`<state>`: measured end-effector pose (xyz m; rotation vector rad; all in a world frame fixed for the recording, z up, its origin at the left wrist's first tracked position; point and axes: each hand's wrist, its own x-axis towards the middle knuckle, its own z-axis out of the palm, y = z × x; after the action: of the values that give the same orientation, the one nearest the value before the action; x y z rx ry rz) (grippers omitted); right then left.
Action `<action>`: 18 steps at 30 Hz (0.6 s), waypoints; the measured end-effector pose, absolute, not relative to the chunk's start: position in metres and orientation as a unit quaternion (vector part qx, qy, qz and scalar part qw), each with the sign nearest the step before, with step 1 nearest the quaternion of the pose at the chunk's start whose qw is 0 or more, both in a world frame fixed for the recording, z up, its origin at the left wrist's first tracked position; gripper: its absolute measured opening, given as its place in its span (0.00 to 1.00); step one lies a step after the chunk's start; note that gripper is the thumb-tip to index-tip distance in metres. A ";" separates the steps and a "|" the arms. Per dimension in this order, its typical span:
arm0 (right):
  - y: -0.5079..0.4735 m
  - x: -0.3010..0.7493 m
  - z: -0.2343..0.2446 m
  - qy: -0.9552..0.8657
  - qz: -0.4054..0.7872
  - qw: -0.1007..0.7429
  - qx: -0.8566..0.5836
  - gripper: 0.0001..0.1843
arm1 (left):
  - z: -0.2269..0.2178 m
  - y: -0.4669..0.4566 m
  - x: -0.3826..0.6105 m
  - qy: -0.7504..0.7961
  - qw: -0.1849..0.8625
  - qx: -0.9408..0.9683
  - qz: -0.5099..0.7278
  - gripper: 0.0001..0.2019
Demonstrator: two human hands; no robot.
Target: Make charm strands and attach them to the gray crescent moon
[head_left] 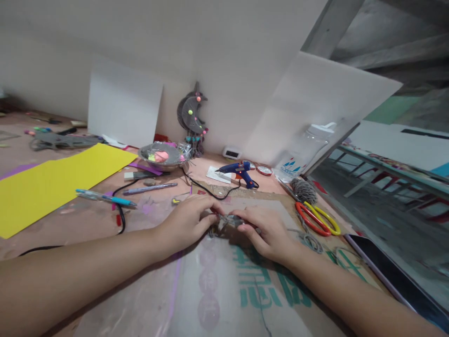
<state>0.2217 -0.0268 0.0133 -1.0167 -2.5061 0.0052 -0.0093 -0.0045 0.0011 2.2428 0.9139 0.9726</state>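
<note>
Both my hands rest on a cardboard sheet with green print, pinching a small grey craft piece between them. My left hand closes its fingertips on the piece's left end. My right hand presses curled fingers on its right end. Grey string trails off toward the right of the piece. What the piece is exactly stays unclear.
A blue glue gun with a black cord lies behind my hands. Red and yellow scissors, a ball of grey twine, a yellow paper sheet, pens, a foil bowl, a tablet and a moon ornament surround them.
</note>
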 end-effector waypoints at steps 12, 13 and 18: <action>-0.026 0.222 0.012 -0.901 0.001 0.235 -0.364 0.15 | 0.002 -0.005 -0.008 0.342 0.274 0.826 0.356 0.06; -0.025 0.222 0.011 -0.897 0.011 0.245 -0.369 0.16 | 0.002 -0.004 -0.008 0.343 0.283 0.821 0.357 0.06; -0.021 0.225 0.008 -0.870 0.018 0.287 -0.401 0.15 | 0.000 -0.003 -0.007 0.345 0.363 0.781 0.374 0.05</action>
<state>0.2246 -0.0211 0.0078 -1.0711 -2.3235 0.0476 -0.0072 -0.0025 -0.0003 2.0100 0.8871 0.9632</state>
